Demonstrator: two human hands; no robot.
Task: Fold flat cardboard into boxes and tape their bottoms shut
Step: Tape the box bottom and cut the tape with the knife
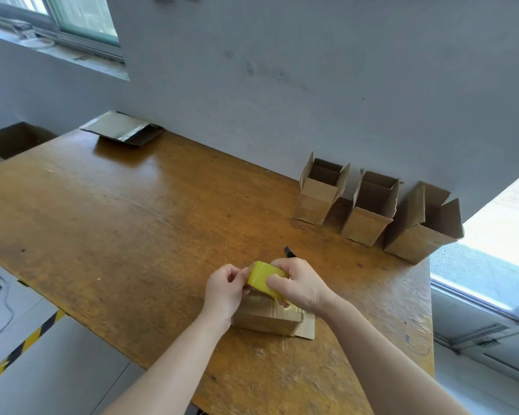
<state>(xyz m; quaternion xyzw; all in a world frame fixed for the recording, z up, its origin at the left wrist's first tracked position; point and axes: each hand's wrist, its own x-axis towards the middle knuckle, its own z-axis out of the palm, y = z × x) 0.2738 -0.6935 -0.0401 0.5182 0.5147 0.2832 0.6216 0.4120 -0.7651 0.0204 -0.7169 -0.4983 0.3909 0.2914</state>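
Observation:
A small cardboard box (267, 317) lies bottom-up on the wooden table (132, 229), near its front edge, with shiny tape across its top face. Just above it I hold a yellow tape roll (262, 278). My right hand (300, 284) grips the roll from the right, fingers curled over it. My left hand (225, 287) pinches the roll's left edge, where the tape end seems to be. Three folded boxes (318, 193) (369, 208) (423, 226) stand open-topped along the wall at the back right.
A stack of flat cardboard (122, 128) lies at the table's far left corner. A small black object (289, 252) lies behind my hands. An open carton (15, 139) stands on the floor to the left. Yellow-black floor tape (24, 345) runs below the table's left edge.

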